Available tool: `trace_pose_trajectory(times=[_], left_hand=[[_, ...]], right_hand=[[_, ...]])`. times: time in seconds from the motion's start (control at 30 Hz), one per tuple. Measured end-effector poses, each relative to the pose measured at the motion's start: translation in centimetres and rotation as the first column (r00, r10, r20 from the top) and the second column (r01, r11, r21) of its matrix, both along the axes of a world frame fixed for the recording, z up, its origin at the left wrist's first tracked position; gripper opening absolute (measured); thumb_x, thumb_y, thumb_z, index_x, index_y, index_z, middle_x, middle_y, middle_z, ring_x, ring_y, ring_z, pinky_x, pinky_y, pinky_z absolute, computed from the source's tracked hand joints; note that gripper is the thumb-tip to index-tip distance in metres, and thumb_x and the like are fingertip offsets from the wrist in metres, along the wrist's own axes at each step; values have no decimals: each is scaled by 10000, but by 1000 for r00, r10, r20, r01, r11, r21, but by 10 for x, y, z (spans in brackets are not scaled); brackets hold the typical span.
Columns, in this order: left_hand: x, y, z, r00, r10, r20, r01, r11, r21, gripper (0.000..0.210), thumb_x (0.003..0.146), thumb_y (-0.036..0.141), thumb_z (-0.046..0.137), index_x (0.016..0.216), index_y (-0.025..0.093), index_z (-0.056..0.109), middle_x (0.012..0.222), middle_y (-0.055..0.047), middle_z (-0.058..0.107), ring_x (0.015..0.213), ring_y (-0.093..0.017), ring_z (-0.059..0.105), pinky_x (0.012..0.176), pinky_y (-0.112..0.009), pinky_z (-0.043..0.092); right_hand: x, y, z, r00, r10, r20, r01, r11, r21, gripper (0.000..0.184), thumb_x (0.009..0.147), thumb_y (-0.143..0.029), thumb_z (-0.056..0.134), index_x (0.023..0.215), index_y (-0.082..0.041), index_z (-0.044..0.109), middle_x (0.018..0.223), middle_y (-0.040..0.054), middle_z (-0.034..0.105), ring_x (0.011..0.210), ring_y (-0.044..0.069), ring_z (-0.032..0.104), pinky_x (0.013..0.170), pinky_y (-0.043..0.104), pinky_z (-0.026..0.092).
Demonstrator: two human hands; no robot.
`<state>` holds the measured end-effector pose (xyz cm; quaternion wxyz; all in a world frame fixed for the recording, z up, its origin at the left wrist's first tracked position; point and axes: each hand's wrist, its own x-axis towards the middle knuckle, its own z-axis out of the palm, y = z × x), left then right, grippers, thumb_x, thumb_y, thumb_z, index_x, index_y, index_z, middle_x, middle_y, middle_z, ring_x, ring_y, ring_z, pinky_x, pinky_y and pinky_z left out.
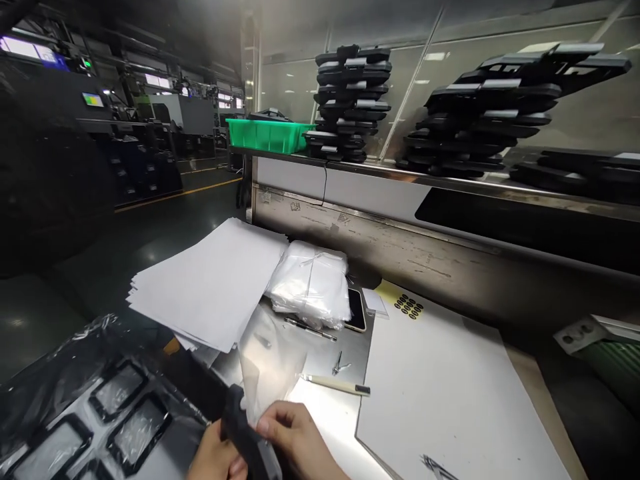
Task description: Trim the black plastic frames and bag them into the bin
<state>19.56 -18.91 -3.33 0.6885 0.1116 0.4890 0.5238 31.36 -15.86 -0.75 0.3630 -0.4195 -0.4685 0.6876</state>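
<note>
At the bottom of the view my left hand (215,457) is closed around a black plastic part (253,443), held tilted. My right hand (303,437) pinches the lower edge of a thin translucent plastic bag (273,363), close against the part. The part's upper end touches the bag; whether it is inside cannot be made out. Beyond the hands lie a stack of clear plastic bags (310,280), a pen (310,329), a beige-handled craft knife (335,384) and small metal tweezers or clippers (341,363).
White paper sheets (210,287) are stacked at the left, above a plastic-lined box of black frames (137,427). A phone (356,310) and a white board with black oval stickers (409,307) lie rightward. The shelf holds a green bin (270,137) and stacked black parts (353,100).
</note>
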Motion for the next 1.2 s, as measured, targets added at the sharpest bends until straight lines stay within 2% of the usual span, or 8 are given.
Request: trace_pose_trajectory(times=[0.23, 0.43, 0.6, 0.73, 0.83, 0.97, 1.07, 1.2], left_hand=[[-34, -43, 5, 985, 157, -66, -158, 987, -18, 318, 472, 247, 760, 473, 139, 461, 360, 107, 366, 308, 7, 288, 314, -113, 232], [-56, -76, -9, 961, 210, -181, -212, 977, 4, 217, 521, 166, 729, 528, 158, 512, 389, 91, 400, 359, -30, 325, 309, -119, 260], [-51, -91, 15, 966, 15, -257, -8, 1000, 28, 461, 635, 304, 606, 1086, 260, 522, 925, -39, 605, 499, -96, 441, 376, -205, 371], [-23, -78, 26, 843, -174, -509, 222, 974, 36, 550, 709, 345, 524, 1222, 348, 326, 1331, -41, 283, 475, -56, 413, 325, -197, 339], [-5, -62, 18, 710, -278, -647, 353, 936, -15, 715, 711, 321, 530, 1276, 345, 91, 1309, -103, 270, 442, -40, 405, 289, -178, 321], [-5, -57, 7, 672, -389, -630, 419, 901, -109, 465, 701, 307, 538, 1115, 153, 394, 767, -48, 578, 403, -64, 417, 307, -172, 318], [-15, -65, 6, 642, -448, -622, 449, 878, -169, 380, 704, 309, 538, 1022, 109, 481, 368, 89, 414, 320, -70, 371, 322, -175, 322], [-19, -72, 4, 649, -462, -605, 459, 872, -173, 504, 696, 289, 552, 1148, 120, 407, 458, 46, 539, 324, -81, 399, 326, -200, 369]], right_hand=[[21, 10, 5, 952, -179, -250, 129, 971, -203, 339, 593, -484, 586, 596, -179, 436, 608, -24, 475, 596, 96, 467, 644, 247, 385], [27, 9, 8, 972, -39, -233, -8, 981, -196, 344, 543, -419, 654, 627, -174, 428, 523, -51, 405, 456, 74, 378, 466, 217, 332], [19, 10, -8, 998, -58, -36, 57, 998, -25, 304, 649, -401, 589, 546, -162, 433, 422, -70, 397, 398, 49, 280, 409, 183, 210], [8, 13, -16, 994, 19, 104, -29, 996, 88, 366, 728, -422, 487, 505, -133, 506, 447, -34, 470, 386, 45, 263, 404, 195, 204], [5, 14, -14, 973, 149, 174, -174, 975, 138, 387, 746, -442, 445, 581, -121, 586, 429, -43, 429, 368, 50, 258, 391, 201, 210], [33, -1, 0, 918, 266, 294, -344, 903, 257, 314, 716, -404, 518, 602, -131, 625, 500, -31, 415, 457, 70, 346, 452, 205, 264], [69, -33, 10, 873, 265, 408, -414, 846, 337, 264, 748, -330, 493, 602, -140, 606, 544, -15, 422, 504, 83, 351, 500, 217, 270], [85, -74, 15, 798, 360, 483, -562, 734, 382, 262, 802, -235, 369, 665, -143, 572, 543, -6, 448, 472, 84, 347, 484, 194, 311]])
